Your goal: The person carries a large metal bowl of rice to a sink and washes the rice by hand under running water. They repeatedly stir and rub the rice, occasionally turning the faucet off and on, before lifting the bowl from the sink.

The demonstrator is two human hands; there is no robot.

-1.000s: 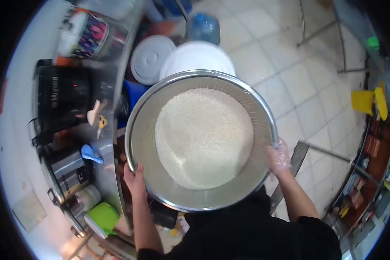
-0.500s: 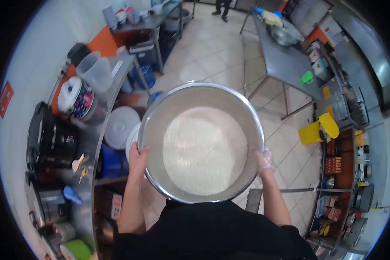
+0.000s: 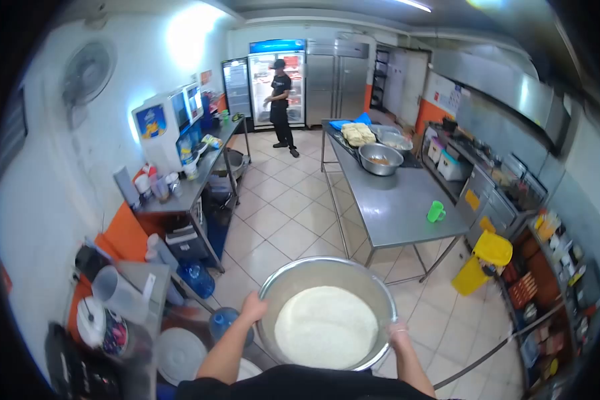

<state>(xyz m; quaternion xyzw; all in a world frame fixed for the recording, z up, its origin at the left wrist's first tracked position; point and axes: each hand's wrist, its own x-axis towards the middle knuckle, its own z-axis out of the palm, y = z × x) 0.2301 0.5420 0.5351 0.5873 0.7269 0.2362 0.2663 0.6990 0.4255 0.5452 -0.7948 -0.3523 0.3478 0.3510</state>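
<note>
A large round metal pot (image 3: 327, 327) is held in front of my body above the tiled floor, with white grains (image 3: 325, 325) that look like rice inside it. My left hand (image 3: 253, 309) grips the pot's left rim. On the opposite side, my right hand (image 3: 399, 333), in a clear plastic glove, is closed on the right rim. The pot stands roughly upright.
Ahead on the right is a steel table (image 3: 400, 200) with a green mug (image 3: 436, 212) and metal bowls. Beyond it a yellow bin (image 3: 472, 275) stands on the floor. A person (image 3: 281, 107) stands by a lit fridge. Left are steel counters (image 3: 180, 200) and water bottles (image 3: 197, 279).
The view has tilted up, showing the far room and the person's whole body. The pot now sits lower in view, still between both hands.
</note>
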